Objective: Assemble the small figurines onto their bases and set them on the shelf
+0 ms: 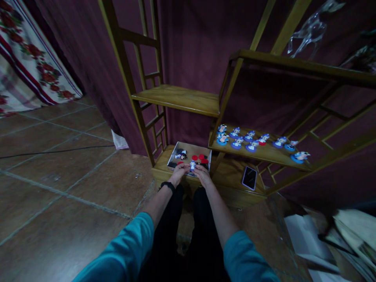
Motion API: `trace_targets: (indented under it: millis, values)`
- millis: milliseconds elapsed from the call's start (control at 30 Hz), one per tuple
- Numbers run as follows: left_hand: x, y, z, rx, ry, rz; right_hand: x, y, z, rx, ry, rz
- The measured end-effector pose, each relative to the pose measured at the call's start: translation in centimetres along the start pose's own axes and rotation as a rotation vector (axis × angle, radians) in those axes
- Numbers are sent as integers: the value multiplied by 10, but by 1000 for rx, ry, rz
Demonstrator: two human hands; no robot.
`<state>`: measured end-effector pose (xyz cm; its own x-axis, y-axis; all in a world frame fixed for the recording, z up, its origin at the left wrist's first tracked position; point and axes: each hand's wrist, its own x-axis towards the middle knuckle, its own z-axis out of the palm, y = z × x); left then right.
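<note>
Between my two hands, over the front edge of a shallow white box (172, 154), is a small blue-and-white figurine (192, 165), held upright. My left hand (181, 171) has its fingers closed on the figurine's left side. From the right, the fingers of my right hand (201, 172) grip it too. Inside the box lie a dark-and-white figurine (181, 154) and several red discs (194, 158). Small dark pieces by my right fingers are too small to make out.
The box stands on a wooden shelf unit's low board (161, 164). Several figurines on round bases (237, 142) line a shelf to the right. Below them lies a phone (249, 178). A clear deer ornament (311, 31) stands high right; a white box (307, 239) is on the floor.
</note>
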<state>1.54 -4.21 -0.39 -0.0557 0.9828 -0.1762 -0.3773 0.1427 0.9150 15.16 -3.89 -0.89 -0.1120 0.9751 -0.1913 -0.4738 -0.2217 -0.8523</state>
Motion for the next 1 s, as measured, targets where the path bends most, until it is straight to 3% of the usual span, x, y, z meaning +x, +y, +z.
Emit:
trace_targets:
  millis: [333,1000]
  values:
    - [-3,0,2,-50,-41,-21,-1,-2,0,-44,-44,-21]
    - [-7,6,2,68,-104,36,-3,-7,0,-134,-82,-32]
